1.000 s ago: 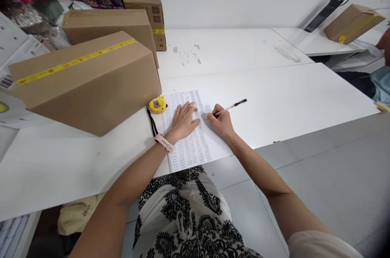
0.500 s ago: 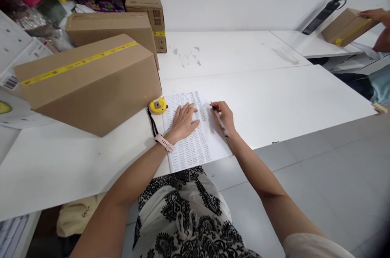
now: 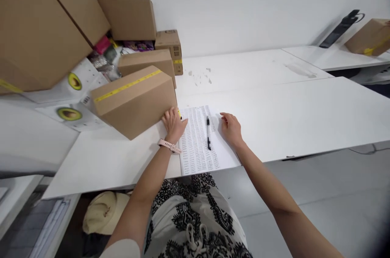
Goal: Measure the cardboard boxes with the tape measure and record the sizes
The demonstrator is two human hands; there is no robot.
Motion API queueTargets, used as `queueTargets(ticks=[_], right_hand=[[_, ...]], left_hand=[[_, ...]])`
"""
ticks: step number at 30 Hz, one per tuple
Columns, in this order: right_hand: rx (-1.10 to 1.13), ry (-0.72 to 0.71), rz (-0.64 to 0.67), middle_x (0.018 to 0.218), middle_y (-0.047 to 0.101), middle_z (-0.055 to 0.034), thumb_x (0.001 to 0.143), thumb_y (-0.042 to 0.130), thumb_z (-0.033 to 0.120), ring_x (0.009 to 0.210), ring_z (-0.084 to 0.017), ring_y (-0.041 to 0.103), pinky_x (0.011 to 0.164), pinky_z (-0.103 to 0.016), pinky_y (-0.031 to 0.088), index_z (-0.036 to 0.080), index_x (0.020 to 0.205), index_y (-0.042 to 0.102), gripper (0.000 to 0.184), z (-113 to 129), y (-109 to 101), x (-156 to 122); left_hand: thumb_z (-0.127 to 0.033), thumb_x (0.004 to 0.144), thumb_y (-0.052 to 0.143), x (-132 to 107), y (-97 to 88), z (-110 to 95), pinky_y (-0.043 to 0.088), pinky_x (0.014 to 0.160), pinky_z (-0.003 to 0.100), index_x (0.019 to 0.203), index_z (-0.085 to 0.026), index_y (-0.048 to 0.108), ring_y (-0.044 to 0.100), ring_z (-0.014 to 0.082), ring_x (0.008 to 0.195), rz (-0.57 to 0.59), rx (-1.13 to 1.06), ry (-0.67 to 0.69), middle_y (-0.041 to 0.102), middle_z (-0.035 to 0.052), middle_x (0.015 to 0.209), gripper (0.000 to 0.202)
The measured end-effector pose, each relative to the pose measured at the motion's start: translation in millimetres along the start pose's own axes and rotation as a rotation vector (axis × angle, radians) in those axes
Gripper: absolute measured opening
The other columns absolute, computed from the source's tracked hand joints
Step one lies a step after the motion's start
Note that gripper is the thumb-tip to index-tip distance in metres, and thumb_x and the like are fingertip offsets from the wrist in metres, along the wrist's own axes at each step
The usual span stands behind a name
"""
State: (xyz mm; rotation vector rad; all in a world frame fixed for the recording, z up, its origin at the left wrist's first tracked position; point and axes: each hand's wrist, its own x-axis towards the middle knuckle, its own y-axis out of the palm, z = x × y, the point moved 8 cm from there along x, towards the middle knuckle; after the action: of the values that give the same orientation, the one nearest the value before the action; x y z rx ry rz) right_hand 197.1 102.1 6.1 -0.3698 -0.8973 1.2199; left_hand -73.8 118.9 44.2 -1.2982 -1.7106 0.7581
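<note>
The left hand is palm down at the left edge of the printed sheet, its fingers bent and slightly apart, the thumb reaching toward the print; a sliver of the yellow tape measure shows beside it, mostly hidden, and I cannot tell whether the fingers grip it. A pale pink watch strap circles that wrist. The right hand is at the right side of the paper, fingers loosely curled and pinching nothing that can be seen. Between the two hands the pen lies on the sheet, pointing roughly toward and away from the person, across the rows of small print, which are too fine to read. The sheet lies at the near edge of the white counter. Just beyond the left hand stands a large brown carton with yellow tape along its top; a second carton is behind it, and a smaller box stands near the wall. Farther left are white boxes printed with avocado halves, with big cartons above. Far off to the right, a dark bottle leans against the wall beside another taped box.
</note>
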Motion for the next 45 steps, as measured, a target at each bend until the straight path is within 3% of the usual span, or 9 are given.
queueTargets(ticks=[6,12,15,18,21,25,32,38,45], right_hand=[[0.048,0.014,-0.012,0.102,0.071,-0.0138,0.085,0.042,0.011,0.099,-0.03,0.063,0.089,-0.045,0.051,0.019,0.108,0.068,0.035,-4,5,2],[0.059,0.05,-0.092,0.107,0.072,-0.0151,0.087,0.045,0.013,0.103,-0.032,0.062,0.091,-0.049,0.05,0.02,0.111,0.068,0.034,5,-10,2],[0.193,-0.013,-0.004,0.11,0.073,-0.0135,0.089,0.051,0.018,0.104,-0.031,0.063,0.096,-0.051,0.048,0.021,0.107,0.07,0.027,48,-12,2],[0.617,-0.108,0.377,0.111,0.074,-0.0093,0.095,0.056,0.033,0.101,-0.025,0.066,0.094,-0.046,0.052,0.024,0.111,0.071,0.024,129,6,-6],[0.911,-0.219,0.661,0.12,0.072,-0.0087,0.092,0.065,0.044,0.103,-0.022,0.066,0.092,-0.042,0.054,0.026,0.124,0.068,0.037,212,13,-23],[1.003,-0.153,0.717,0.093,0.071,-0.0041,0.082,0.077,0.049,0.083,-0.017,0.064,0.078,-0.035,0.054,0.022,0.109,0.072,0.038,253,24,-36],[0.966,-0.144,0.729,0.075,0.066,0.0001,0.076,0.082,0.047,0.068,-0.013,0.056,0.068,-0.032,0.049,0.02,0.083,0.068,0.031,246,26,-27],[1.038,0.009,0.432,0.093,0.07,-0.0032,0.074,0.081,0.052,0.088,-0.016,0.063,0.084,-0.034,0.053,0.02,0.084,0.065,0.037,159,10,74],[1.078,0.311,0.347,0.103,0.075,-0.0054,0.084,0.074,0.041,0.09,-0.012,0.064,0.089,-0.031,0.051,0.02,0.077,0.053,0.03,120,89,122]], left_hand=[[-0.024,0.085,0.069,-1,-13.6,18,0.045,0.107,0.052,0.13,-0.019,0.053,0.055,0.0338,0.126,-0.033,-0.127,0.003,0.066,0.0156,0.126,0.049],[-0.042,0.078,0.078,-48,-84.3,62,0.056,0.093,0.042,0.134,-0.02,0.048,0.07,0.0236,0.099,-0.174,-0.642,-0.068,0.068,0.0107,0.117,0.067],[-0.043,0.075,0.082,-78,-126.8,63,0.054,0.099,0.043,0.133,-0.023,0.049,0.069,0.0249,0.108,-0.168,-0.65,0.001,0.068,0.0104,0.122,0.07],[-0.039,0.076,0.083,-101,-152.6,37,0.049,0.107,0.046,0.134,-0.026,0.048,0.066,0.0268,0.119,-0.092,-0.583,0.125,0.067,0.0104,0.126,0.069],[-0.036,0.077,0.082,-113,-164.1,12,0.046,0.112,0.046,0.137,-0.027,0.045,0.064,0.027,0.125,-0.056,-0.54,0.21,0.067,0.0102,0.13,0.071],[-0.033,0.077,0.082,-119,-168.7,14,0.047,0.11,0.045,0.139,-0.028,0.043,0.063,0.0268,0.126,-0.058,-0.512,0.183,0.068,0.0093,0.131,0.073],[-0.035,0.074,0.083,-128,-168.6,43,0.05,0.105,0.043,0.135,-0.029,0.049,0.067,0.0252,0.115,-0.017,-0.539,0.131,0.069,0.008,0.125,0.07],[-0.042,0.066,0.082,-120,-194.0,132,0.053,0.098,0.044,0.132,-0.023,0.056,0.066,0.0267,0.106,-0.16,-0.356,-0.098,0.068,0.0061,0.111,0.073],[-0.046,0.06,0.079,-84,-199.1,192,0.047,0.1,0.046,0.121,-0.019,0.069,0.061,0.0296,0.103,-0.153,-0.262,-0.183,0.066,0.0058,0.1,0.067]])
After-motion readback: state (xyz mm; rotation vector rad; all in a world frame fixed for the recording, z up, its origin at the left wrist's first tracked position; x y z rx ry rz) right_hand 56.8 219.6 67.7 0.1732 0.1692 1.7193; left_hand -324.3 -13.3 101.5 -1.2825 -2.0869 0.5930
